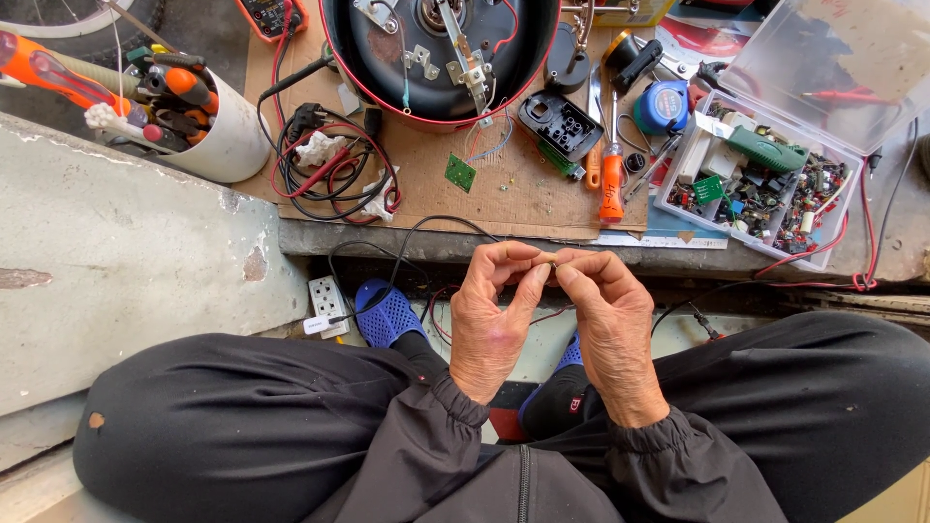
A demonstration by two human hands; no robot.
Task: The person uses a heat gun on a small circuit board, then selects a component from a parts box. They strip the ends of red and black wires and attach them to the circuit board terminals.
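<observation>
A person sits low, with black trousers at the bottom of the frame. Both hands meet in the middle. The left hand [489,315] and the right hand [610,324] pinch one tiny part [552,260] between thumb and finger tips. The fingers [513,254] are pressed together on it. The part is too small to tell its shape or which way it points.

Above the hands is a low tabletop [441,242] with brown cardboard [513,189] on it. Nothing lies between the hands and the camera. A black wire [426,228] hangs over the tabletop edge, just left of the hands.

At the top middle sits a round black pot [387,58] with a red rim, open, with metal bits inside. A small green board [460,172] lies below it. An orange screwdriver [611,184] lies right of the middle and points up and down in the frame. A blue tape roll [665,107] is near it. At the upper right is a clear box [765,184] full of small parts, lid open. At the upper left a white cup [228,131] holds orange and black tools. Red and black wires [334,174] lie coiled beside it.

Blue shoes [387,315] show under the hands, next to a white plug strip [327,300].
</observation>
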